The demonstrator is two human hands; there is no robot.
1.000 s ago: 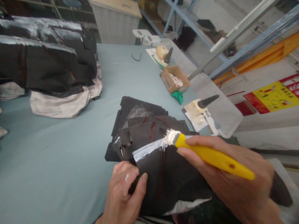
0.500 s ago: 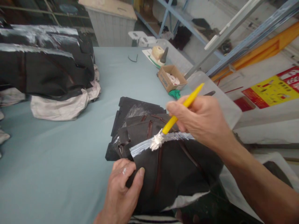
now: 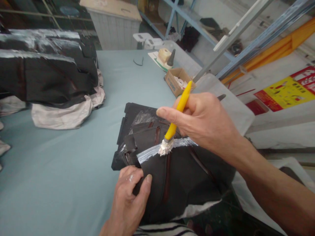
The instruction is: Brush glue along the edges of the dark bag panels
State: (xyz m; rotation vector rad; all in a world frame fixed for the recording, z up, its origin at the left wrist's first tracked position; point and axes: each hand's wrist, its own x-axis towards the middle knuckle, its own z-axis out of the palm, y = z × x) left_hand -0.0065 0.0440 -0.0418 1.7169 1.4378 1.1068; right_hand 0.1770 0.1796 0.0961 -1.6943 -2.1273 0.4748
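Stacked dark leather pieces [image 3: 46,70], their upper edges streaked white, sit at far left on pale cloth [image 3: 62,114] atop the grey-blue table [image 3: 61,170]. Moving right, I see my left hand [image 3: 129,196] near the lower centre, fingers pressed flat and curled over the near edge of a black leather panel [image 3: 182,183], pinning it to the table. That panel lies on other black cut pieces [image 3: 134,113] in the middle of the table, a white glue stripe [image 3: 150,153] running across its top edge. My right hand [image 3: 204,126] grips a yellow-handled brush [image 3: 177,113] between thumb and fingers, its glue-loaded bristles touching the stripe. Beyond, toward the table's far right edge, stand a small cardboard box [image 3: 176,82] and a cream glue pot [image 3: 164,55].
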